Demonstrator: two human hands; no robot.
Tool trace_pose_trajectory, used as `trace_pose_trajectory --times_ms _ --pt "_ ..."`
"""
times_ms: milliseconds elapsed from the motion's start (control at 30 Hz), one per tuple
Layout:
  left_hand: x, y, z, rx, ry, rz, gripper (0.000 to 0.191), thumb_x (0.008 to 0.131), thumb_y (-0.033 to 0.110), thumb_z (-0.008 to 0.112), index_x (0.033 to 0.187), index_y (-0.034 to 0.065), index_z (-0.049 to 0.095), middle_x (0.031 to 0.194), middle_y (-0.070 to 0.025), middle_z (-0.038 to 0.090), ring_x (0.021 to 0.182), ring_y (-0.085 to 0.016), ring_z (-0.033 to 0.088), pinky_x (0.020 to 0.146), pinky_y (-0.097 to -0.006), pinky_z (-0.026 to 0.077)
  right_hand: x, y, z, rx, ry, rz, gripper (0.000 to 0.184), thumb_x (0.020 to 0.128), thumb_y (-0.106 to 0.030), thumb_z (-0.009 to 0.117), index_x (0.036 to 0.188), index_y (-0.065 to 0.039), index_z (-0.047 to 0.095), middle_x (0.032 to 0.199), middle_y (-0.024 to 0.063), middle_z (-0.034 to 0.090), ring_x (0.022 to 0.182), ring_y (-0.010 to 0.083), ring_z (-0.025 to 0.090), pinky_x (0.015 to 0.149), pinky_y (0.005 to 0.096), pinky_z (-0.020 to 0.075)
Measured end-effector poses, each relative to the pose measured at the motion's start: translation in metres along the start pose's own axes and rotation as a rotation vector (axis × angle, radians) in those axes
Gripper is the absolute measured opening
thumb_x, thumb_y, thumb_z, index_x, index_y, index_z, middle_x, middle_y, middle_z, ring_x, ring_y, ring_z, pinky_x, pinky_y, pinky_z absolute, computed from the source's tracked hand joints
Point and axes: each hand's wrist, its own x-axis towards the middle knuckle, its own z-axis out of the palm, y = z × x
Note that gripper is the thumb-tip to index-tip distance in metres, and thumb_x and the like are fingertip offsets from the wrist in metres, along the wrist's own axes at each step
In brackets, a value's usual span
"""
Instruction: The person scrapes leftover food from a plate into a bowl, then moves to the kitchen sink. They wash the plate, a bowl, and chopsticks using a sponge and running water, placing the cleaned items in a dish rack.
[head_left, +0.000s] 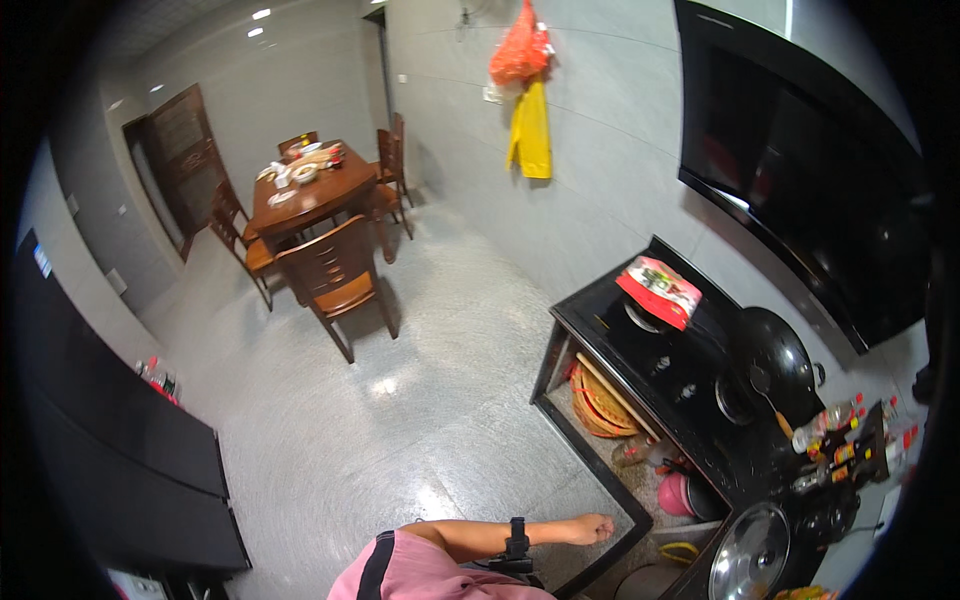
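Note:
My left hand (592, 529) reaches out to the right, its fingers curled in with nothing visible in them. A black strap with a small device (517, 538) is around the wrist. The hand appears above the grey floor, close to the black edging (636, 525) of the space under the counter. My right hand is out of view. Ahead stands a black stove counter (675, 397) with a red and white packet (660, 292) over one burner. Against the wall rests a black wok (772, 352), with a wooden-handled spatula (769, 397) by it. A glass pan lid (750, 555) lies nearer.
Bamboo baskets (600, 401) and a pink basin (675, 495) sit under the counter. Several bottles (832, 442) crowd its wall side. A black range hood (802, 165) overhangs. A dining table (322, 199) with chairs (337, 277) stands farther off; a dark cabinet (127, 442) is at left.

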Motion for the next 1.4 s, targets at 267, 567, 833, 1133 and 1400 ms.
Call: trace_pose_trajectory --times_ms 267,567,833,1133,1400 --pt "-0.065 -0.022 -0.05 -0.226 0.177 -0.176 0.024 0.088 0.007 0.055 0.11 0.0003 0.061 0.091 -0.0049 0.064 0.083 -0.016 0.06 0.071 -0.0321 0.051 0.026 -0.071 0.056 0.109 -0.099 -0.02 0.033 0.101 -0.023 0.055 0.13 -0.008 0.057 0.131 0.014 0.059 0.12 0.0314 0.056 0.104 0.0464 0.0478" --pt "-0.039 0.003 -0.039 -0.195 -0.014 -0.164 0.026 0.098 0.007 0.051 0.123 0.0067 0.06 0.105 -0.0068 0.067 0.088 -0.017 0.066 0.076 -0.0314 0.053 -0.014 -0.017 0.02 0.25 0.121 -0.228 0.029 0.105 -0.027 0.045 0.126 -0.012 0.058 0.112 0.0097 0.068 0.097 0.0234 0.067 0.087 0.0455 0.0566" --pt "0.024 0.049 0.053 0.063 -0.438 -0.386 0.029 0.102 0.022 0.054 0.125 0.0046 0.057 0.116 -0.011 0.068 0.097 -0.021 0.068 0.085 -0.0324 0.053 -0.146 0.079 -0.014 0.573 0.543 -0.332 0.029 0.104 -0.023 0.049 0.122 -0.001 0.055 0.108 0.0132 0.066 0.102 0.0274 0.066 0.088 0.0475 0.0569" --pt "0.107 0.068 0.18 0.267 -0.752 -0.334 0.032 0.1 0.024 0.059 0.125 0.0055 0.058 0.105 -0.0098 0.071 0.083 -0.018 0.069 0.073 -0.0293 0.054 -0.257 0.231 -0.053 1.023 0.919 -0.477 0.028 0.103 -0.023 0.05 0.118 -0.003 0.062 0.105 0.0087 0.069 0.096 0.0197 0.067 0.087 0.0396 0.058" --pt "0.214 0.12 0.238 0.383 -0.738 -0.361 0.025 0.097 0.017 0.056 0.112 -0.001 0.064 0.09 -0.0122 0.068 0.077 -0.021 0.065 0.063 -0.0313 0.053 -0.269 0.28 -0.061 1.259 0.965 -0.557 0.028 0.103 -0.026 0.051 0.12 -0.005 0.059 0.105 0.0061 0.067 0.095 0.0189 0.066 0.085 0.0394 0.0578"
